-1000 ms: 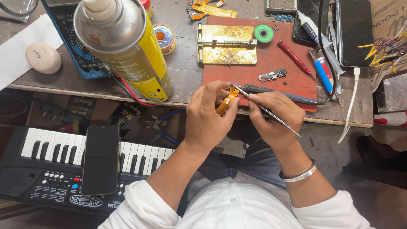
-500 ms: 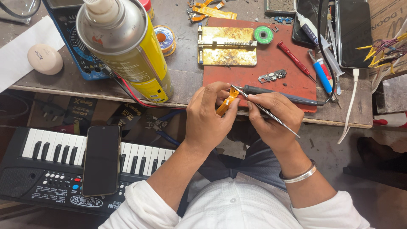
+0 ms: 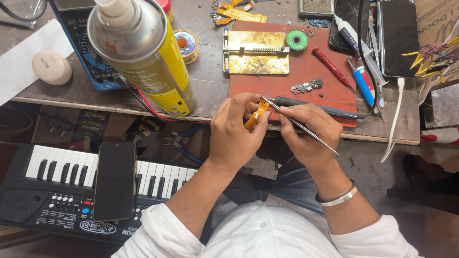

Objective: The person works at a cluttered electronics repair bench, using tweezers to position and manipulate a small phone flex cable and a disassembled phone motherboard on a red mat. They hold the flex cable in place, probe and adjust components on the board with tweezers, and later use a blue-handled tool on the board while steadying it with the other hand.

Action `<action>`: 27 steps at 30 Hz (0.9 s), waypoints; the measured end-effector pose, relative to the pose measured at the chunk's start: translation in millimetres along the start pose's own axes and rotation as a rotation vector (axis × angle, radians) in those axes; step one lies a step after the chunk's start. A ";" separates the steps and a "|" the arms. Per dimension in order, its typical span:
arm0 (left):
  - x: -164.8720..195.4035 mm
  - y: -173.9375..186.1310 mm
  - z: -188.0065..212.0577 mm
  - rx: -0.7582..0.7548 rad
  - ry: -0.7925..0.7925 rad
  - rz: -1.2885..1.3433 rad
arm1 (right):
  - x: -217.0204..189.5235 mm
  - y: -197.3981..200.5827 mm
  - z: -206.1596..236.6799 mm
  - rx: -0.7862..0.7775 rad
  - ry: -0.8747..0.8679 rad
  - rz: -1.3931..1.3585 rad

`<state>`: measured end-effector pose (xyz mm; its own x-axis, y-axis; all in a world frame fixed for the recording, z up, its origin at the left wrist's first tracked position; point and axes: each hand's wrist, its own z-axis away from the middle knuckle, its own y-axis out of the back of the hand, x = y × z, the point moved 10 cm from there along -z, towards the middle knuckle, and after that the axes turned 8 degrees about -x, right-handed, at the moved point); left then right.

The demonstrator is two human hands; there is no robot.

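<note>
Two hands work close: the left hand (image 3: pixel 236 134) pinches an orange strip (image 3: pixel 254 116), the right hand (image 3: pixel 306 131) pinches tweezers (image 3: pixel 299 125), which could tear it.

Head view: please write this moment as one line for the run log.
left hand: holds orange flex strip | right hand: holds tweezers, tip at strip | place: over red mat edge | nearby: spray can

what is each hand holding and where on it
Left hand pinches an orange flex strip by its lower part. Right hand grips thin metal tweezers mid-shaft.
</note>
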<state>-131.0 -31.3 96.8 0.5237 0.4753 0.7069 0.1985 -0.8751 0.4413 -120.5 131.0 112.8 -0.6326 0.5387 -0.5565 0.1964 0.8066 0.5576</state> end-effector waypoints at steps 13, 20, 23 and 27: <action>16.1 -22.2 -8.5 0.009 0.007 -0.005 | 14.9 28.4 1.8 0.008 0.027 -0.029; 16.8 -15.5 -7.6 0.016 0.004 -0.002 | 8.4 26.6 -0.9 0.002 0.031 -0.030; 15.4 -13.4 -9.2 0.017 0.007 -0.002 | 8.3 24.7 -3.2 -0.002 0.028 -0.029; 16.3 -12.8 -9.4 0.021 0.004 -0.003 | 6.8 24.1 -4.4 -0.002 0.032 -0.019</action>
<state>-132.8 -11.5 107.8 0.5197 0.4786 0.7077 0.2174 -0.8752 0.4322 -123.5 153.1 125.1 -0.6599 0.5152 -0.5470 0.1829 0.8162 0.5481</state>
